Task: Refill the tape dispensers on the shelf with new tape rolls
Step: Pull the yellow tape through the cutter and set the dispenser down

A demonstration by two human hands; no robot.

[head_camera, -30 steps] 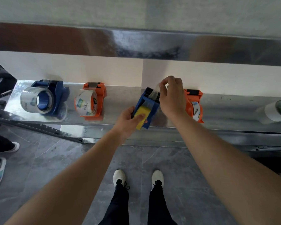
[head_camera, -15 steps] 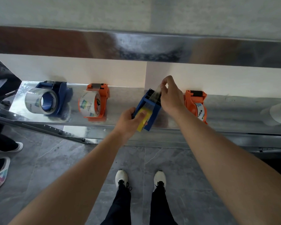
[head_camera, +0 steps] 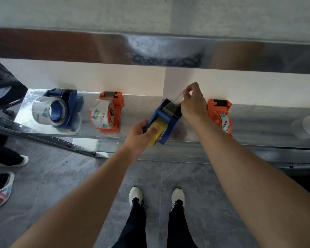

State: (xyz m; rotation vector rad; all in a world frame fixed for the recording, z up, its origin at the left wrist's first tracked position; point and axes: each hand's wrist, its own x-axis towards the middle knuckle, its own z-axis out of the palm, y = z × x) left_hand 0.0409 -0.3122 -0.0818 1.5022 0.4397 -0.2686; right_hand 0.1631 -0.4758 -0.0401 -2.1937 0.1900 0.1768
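A blue tape dispenser [head_camera: 166, 120] with a yellow-labelled tape roll [head_camera: 157, 134] in it lies on the metal shelf [head_camera: 138, 111]. My left hand [head_camera: 140, 134] grips its near end, thumb on the roll. My right hand [head_camera: 193, 102] pinches the clear tape end [head_camera: 179, 97] above the dispenser's cutter. Left of it stand another blue dispenser [head_camera: 59, 109] and an orange dispenser [head_camera: 107, 112], each with a clear roll. A second orange dispenser [head_camera: 221, 113] with a roll stands behind my right wrist.
A loose white tape roll [head_camera: 307, 126] lies at the shelf's far right. An upper metal shelf edge [head_camera: 150, 49] overhangs. Another person's shoes [head_camera: 2, 190] are on the grey floor at left; my own feet [head_camera: 157, 196] stand below the shelf.
My right hand has lifted up and to the right, drawing the clear tape end away from the cutter. My left hand keeps its grip on the blue dispenser.
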